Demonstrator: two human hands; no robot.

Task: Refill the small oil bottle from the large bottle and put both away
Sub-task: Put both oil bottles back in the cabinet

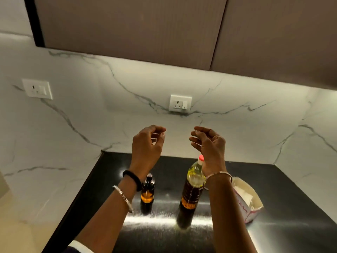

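While both bottles stand upright on the dark tabletop (pixel 284 198), neither is held. Item one: large bottle (pixel 191 190), yellow oil, red cap on, long axis vertical. Its cap sits just under the heel of the right hand (pixel 209 147), which is the nearer one. Item two: small oil bottle (pixel 147 194), dark glass, black top, an amber band showing mid-body (glare makes the level hard to read). It stands left of the large bottle and apart from it, below the left wrist. Left hand (pixel 147 143): raised above and left of the large bottle, fingers loosely curled, gripping nothing. Right hand: likewise raised, fingers loosely curled, empty. Coming move, by judgement: either hand must drop straight down to reach a neck. Item three: white-and-pink packet (pixel 244 199), right of the large bottle, partly behind the right forearm. Obscured: the small bottle's left shoulder, behind the left wrist. The large bottle's label print is blurred, and whether either cap is loosened cannot be told.
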